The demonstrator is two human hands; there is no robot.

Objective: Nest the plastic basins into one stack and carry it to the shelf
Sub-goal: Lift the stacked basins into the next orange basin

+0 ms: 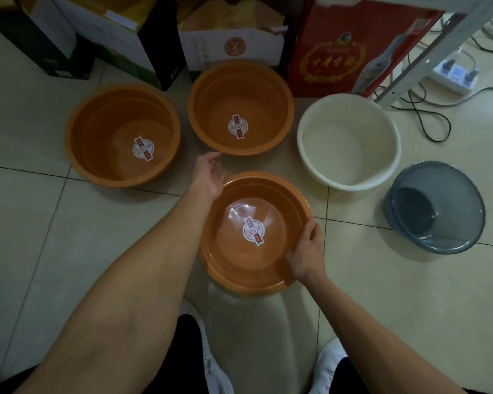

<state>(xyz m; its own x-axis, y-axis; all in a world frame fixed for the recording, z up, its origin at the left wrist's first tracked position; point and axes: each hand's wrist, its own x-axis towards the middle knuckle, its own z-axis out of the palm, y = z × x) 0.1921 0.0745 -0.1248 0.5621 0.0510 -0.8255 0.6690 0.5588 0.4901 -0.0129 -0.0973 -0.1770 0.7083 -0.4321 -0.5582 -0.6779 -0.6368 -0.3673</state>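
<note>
The right hand is clamped on the right rim of the near orange basin. The left hand lies at its far-left rim with fingers loosely apart; I cannot tell if it grips. This basin seems lifted and tilted. Beyond it stand two more orange basins; to its right, the cream basin and the grey basin. I would hold both rims level and lower it straight into a same-size orange one, so it does not jam.
</note>
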